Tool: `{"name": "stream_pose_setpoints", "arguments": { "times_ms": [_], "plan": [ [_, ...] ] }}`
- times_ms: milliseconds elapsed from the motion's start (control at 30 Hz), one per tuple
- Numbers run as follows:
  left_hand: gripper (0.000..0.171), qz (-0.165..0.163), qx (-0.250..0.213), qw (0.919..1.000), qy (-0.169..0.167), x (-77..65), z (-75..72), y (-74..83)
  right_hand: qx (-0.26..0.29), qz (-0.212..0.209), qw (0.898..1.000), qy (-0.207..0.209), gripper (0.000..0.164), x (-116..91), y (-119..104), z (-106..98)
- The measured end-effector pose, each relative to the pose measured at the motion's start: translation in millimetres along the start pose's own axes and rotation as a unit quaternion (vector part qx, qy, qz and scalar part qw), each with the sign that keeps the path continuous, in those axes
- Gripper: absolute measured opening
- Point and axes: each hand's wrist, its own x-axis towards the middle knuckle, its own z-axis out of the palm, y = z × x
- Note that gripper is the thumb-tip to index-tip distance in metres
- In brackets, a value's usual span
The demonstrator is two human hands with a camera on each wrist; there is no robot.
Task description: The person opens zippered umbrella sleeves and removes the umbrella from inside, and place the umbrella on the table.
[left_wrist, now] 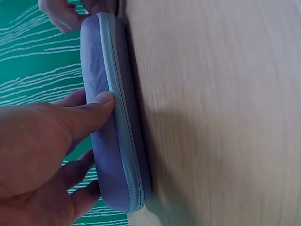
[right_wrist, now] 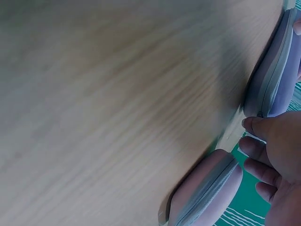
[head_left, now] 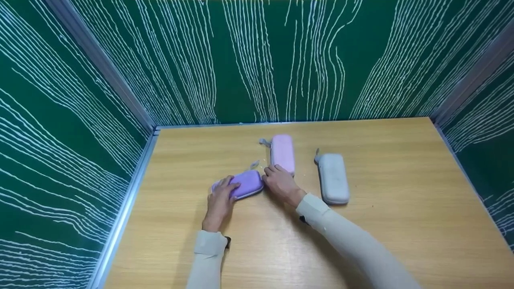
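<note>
A purple zippered hard case (head_left: 248,183) lies on the table, angled, its pale zip running along the side. My left hand (head_left: 221,196) holds it, thumb on the near side by the zip and fingers over the far side, as the left wrist view shows. At the case's right end is my right hand (head_left: 281,184), thumb and bent fingers right at the end of the zip (right_wrist: 262,113). I cannot tell whether they pinch the zip pull. Just beyond that hand stands a pink zippered case (head_left: 282,152), its near end partly hidden by the fingers.
A grey zippered case (head_left: 334,178) lies to the right of my right hand. Small wrist loops stick out from the cases, one loop (head_left: 254,164) behind the purple one. Green panels with white wavy lines (head_left: 241,60) wall the wooden table (head_left: 381,160) at the back and sides.
</note>
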Motion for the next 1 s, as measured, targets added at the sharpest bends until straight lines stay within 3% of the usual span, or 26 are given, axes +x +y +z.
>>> {"name": "stream_pose_setpoints", "arguments": {
  "times_ms": [167, 567, 1000],
  "plan": [
    [0.041, -0.005, 0.012, 0.9998, 0.014, -4.4, 2.2, 3.3, 0.008, 0.013, 1.000, 0.001, 0.014, -2.6, -5.2, 1.3],
    [0.042, -0.011, 0.033, 0.9982, 0.049, -10.7, 6.6, 12.6, 0.012, 0.035, 0.998, 0.059, 0.008, -7.0, -12.2, 9.1],
    [0.040, -0.030, 0.051, 0.9961, 0.065, -6.0, 13.1, 19.9, 0.010, 0.068, 0.996, 0.050, 0.010, -9.1, -17.9, 5.5]
  ]
}}
